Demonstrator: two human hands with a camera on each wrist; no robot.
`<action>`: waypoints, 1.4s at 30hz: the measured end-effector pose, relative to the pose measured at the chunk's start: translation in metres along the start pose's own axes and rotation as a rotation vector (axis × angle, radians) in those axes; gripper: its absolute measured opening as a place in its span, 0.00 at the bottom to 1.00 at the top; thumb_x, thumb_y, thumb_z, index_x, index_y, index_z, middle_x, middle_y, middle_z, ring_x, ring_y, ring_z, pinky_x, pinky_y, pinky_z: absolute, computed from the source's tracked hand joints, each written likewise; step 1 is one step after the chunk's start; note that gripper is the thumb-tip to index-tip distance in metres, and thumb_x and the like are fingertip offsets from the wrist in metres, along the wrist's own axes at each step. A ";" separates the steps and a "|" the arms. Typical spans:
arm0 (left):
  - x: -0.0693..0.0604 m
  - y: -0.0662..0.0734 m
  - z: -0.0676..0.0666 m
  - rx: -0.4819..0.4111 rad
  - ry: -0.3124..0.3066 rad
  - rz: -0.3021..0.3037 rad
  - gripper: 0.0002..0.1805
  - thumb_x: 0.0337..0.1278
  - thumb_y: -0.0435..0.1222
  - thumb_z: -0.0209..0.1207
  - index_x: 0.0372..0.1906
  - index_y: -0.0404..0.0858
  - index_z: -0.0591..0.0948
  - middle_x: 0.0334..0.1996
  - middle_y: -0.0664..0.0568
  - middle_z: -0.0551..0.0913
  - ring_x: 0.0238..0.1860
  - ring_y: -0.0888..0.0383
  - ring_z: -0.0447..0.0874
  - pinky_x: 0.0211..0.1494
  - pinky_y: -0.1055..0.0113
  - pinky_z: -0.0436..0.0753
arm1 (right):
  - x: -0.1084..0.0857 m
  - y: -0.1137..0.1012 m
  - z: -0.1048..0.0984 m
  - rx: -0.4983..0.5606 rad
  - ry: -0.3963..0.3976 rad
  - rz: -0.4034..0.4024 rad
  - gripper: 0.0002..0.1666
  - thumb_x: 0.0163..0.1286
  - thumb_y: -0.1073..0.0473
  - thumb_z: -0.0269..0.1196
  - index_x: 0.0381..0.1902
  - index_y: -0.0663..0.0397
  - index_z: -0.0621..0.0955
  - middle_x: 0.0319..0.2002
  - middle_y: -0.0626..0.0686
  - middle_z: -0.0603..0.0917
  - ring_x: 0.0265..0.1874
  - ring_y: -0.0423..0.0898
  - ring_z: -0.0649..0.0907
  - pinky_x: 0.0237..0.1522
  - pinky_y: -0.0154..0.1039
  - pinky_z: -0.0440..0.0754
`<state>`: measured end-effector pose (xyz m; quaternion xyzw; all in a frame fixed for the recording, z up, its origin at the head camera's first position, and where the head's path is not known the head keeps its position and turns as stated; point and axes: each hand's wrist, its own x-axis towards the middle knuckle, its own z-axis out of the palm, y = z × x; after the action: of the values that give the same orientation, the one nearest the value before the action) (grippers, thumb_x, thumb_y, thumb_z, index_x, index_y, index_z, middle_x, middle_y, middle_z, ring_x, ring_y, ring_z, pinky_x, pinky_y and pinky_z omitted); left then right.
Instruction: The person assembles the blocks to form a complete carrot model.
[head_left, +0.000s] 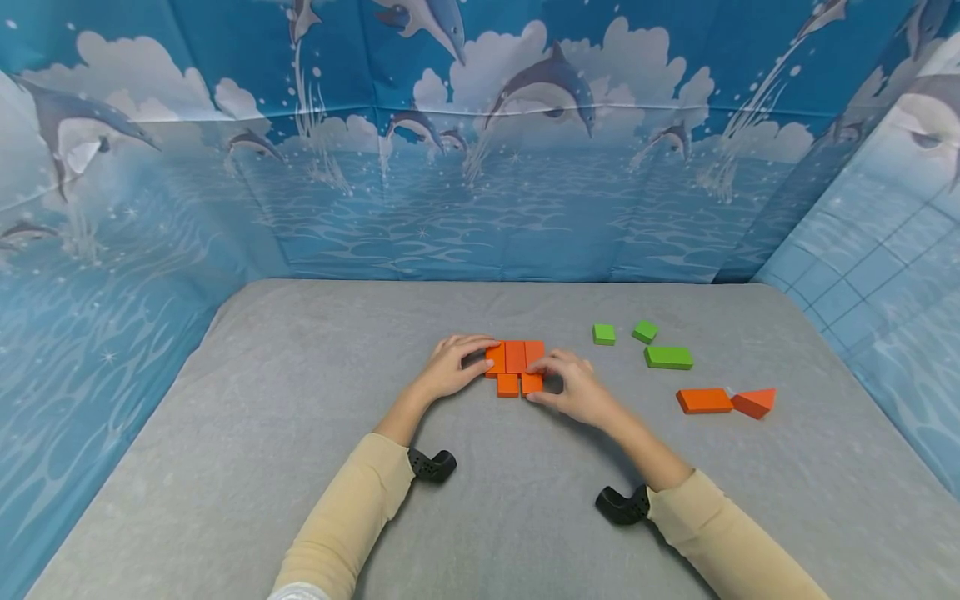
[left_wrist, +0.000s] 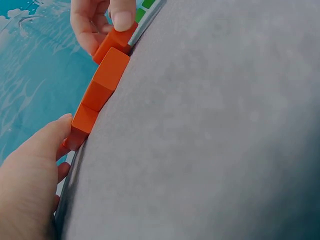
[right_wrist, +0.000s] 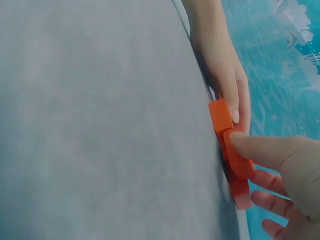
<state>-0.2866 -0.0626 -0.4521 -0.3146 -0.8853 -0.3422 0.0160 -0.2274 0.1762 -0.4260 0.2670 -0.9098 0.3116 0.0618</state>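
Three orange rectangular blocks (head_left: 515, 357) lie side by side on the grey cloth. A smaller orange block (head_left: 507, 386) sits against their near side. The left hand (head_left: 450, 367) has its thumb and fingertips around the leftmost block (head_left: 496, 360) of the row; its thumb shows against an orange side in the left wrist view. The right hand (head_left: 576, 390) pinches another small orange block (head_left: 532, 383) at the near right of the group, thumb in front and a finger behind. In the right wrist view its thumb presses this orange block (right_wrist: 239, 157), and the other fingers are spread beyond.
To the right lie two small green blocks (head_left: 603, 334), a longer green block (head_left: 669, 358), an orange rectangular block (head_left: 705, 401) and an orange triangular block (head_left: 754, 403). Grey cloth (head_left: 300, 375) covers the table. A blue dolphin-print curtain (head_left: 465, 208) stands behind and at both sides.
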 end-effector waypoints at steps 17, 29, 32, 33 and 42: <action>-0.002 0.001 0.000 -0.020 0.040 0.052 0.22 0.63 0.47 0.52 0.59 0.46 0.74 0.59 0.52 0.73 0.60 0.51 0.65 0.63 0.48 0.54 | 0.001 0.001 0.008 -0.029 0.022 -0.013 0.17 0.51 0.57 0.71 0.40 0.51 0.82 0.38 0.50 0.77 0.39 0.47 0.73 0.38 0.42 0.61; 0.000 0.000 0.001 0.000 -0.006 -0.009 0.21 0.62 0.45 0.53 0.60 0.48 0.73 0.60 0.54 0.72 0.62 0.54 0.63 0.65 0.50 0.53 | 0.001 0.003 0.007 0.005 0.014 -0.030 0.18 0.50 0.56 0.71 0.41 0.51 0.82 0.39 0.49 0.77 0.38 0.46 0.73 0.38 0.42 0.60; 0.000 0.000 0.001 -0.001 -0.008 -0.006 0.22 0.62 0.45 0.53 0.60 0.48 0.73 0.60 0.54 0.72 0.62 0.54 0.63 0.65 0.50 0.53 | 0.000 0.004 0.001 0.067 0.022 -0.042 0.19 0.50 0.57 0.71 0.42 0.53 0.82 0.39 0.50 0.78 0.38 0.48 0.74 0.39 0.43 0.61; 0.000 0.000 0.001 -0.002 -0.006 -0.001 0.22 0.62 0.45 0.53 0.60 0.48 0.74 0.60 0.54 0.72 0.62 0.54 0.63 0.65 0.50 0.53 | -0.001 0.004 -0.001 0.086 0.028 -0.050 0.20 0.49 0.58 0.71 0.42 0.54 0.82 0.39 0.50 0.78 0.38 0.48 0.75 0.39 0.44 0.61; 0.000 -0.002 0.001 -0.008 -0.001 0.016 0.22 0.61 0.44 0.54 0.60 0.47 0.74 0.60 0.53 0.72 0.62 0.53 0.63 0.65 0.49 0.52 | -0.029 0.031 -0.047 0.145 0.098 -0.068 0.21 0.55 0.66 0.67 0.49 0.63 0.78 0.42 0.60 0.79 0.37 0.51 0.74 0.39 0.43 0.72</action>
<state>-0.2872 -0.0629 -0.4543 -0.3218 -0.8814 -0.3454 0.0168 -0.2215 0.2383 -0.4130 0.2858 -0.8713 0.3870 0.0972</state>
